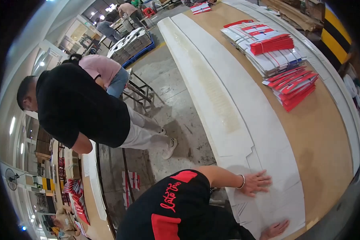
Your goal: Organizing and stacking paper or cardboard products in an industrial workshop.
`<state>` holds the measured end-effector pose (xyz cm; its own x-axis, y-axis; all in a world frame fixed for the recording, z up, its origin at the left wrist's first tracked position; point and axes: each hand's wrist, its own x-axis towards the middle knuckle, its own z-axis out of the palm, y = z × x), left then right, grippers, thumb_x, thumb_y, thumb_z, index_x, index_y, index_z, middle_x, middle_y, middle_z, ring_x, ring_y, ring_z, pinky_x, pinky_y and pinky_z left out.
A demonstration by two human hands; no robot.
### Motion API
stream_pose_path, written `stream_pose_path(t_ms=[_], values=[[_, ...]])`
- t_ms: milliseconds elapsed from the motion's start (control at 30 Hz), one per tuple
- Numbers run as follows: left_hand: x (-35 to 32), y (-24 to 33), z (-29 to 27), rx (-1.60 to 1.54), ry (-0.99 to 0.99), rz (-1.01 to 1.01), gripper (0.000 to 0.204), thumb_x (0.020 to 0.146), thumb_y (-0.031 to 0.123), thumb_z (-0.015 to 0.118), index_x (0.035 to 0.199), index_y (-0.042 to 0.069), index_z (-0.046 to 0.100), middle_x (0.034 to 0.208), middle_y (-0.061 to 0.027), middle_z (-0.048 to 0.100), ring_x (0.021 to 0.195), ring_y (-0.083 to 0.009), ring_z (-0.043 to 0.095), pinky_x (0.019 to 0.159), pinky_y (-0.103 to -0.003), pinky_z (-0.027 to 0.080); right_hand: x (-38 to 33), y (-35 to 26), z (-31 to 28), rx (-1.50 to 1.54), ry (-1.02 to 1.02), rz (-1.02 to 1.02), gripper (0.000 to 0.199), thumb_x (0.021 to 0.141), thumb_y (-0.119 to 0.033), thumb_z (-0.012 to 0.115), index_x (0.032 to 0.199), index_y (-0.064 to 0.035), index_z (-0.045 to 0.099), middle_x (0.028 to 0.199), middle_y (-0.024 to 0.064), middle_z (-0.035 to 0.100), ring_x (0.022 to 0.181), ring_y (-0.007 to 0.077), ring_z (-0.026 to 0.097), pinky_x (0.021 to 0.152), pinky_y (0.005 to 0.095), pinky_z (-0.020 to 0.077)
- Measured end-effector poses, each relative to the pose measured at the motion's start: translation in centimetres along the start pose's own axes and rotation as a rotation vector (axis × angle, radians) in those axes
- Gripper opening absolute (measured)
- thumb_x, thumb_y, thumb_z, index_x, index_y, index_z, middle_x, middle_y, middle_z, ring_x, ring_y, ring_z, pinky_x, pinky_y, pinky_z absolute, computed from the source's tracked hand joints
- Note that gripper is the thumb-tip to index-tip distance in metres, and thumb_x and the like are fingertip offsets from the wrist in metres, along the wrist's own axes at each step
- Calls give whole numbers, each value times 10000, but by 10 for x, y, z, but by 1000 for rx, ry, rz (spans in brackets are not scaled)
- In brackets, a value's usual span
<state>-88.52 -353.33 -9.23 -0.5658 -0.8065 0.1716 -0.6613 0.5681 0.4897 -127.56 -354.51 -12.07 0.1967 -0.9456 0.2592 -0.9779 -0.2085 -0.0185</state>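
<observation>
In the head view, resting flat with left hand point(256, 183), fingers spread apart, and right hand point(275, 230), fingers outstretched, on white sheets point(273, 154) along the near edge of the desk point(324, 140). Probably best to press evenly through both palms without creasing.

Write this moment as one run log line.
left hand: spread on white sheeting | right hand: on white sheeting | beyond: red-and-white packets on tan surface
</observation>
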Motion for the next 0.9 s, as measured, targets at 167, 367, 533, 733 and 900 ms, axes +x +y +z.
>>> stream_pose_path(t_ms=[167,367,533,733,900], values=[[-10,-2,6,14,35,-6,677,787,447,540,1382,160,395,1510,-171,191,1417,-362,69,1101,-617,-7,4,-29,-17,24,13,-16,472,977,-303,330,1383,-75,398,1433,130,379,1317,297,359,1035,444,304],[-5,-1,6,37,35,11,671,803,482,542,1374,154,414,1507,-179,191,1416,-363,69,1102,-611,-5,7,-40,-39,15,9,45,448,962,-259,388,1381,-99,409,1425,107,395,1315,290,370,1010,462,340],[-8,0,4,67,22,0,683,813,492,530,1394,161,388,1508,-185,185,1416,-361,63,1102,-607,-12,7,-42,-40,38,-39,76,442,959,-240,393,1370,-79,413,1426,107,394,1317,308,363,1017,472,331],[-4,-8,18,144,64,50,692,832,533,489,1414,186,352,1509,-181,187,1416,-358,78,1101,-607,-12,-2,-4,0,-39,81,-41,490,974,-303,309,1404,-75,363,1455,121,351,1331,295,334,1062,427,267],[-3,-11,19,209,96,83,674,842,561,481,1410,219,355,1510,-169,189,1414,-351,98,1096,-620,-3,2,8,17,8,75,-1,496,928,-233,385,1402,-89,365,1461,97,346,1340,278,321,1055,436,267]])
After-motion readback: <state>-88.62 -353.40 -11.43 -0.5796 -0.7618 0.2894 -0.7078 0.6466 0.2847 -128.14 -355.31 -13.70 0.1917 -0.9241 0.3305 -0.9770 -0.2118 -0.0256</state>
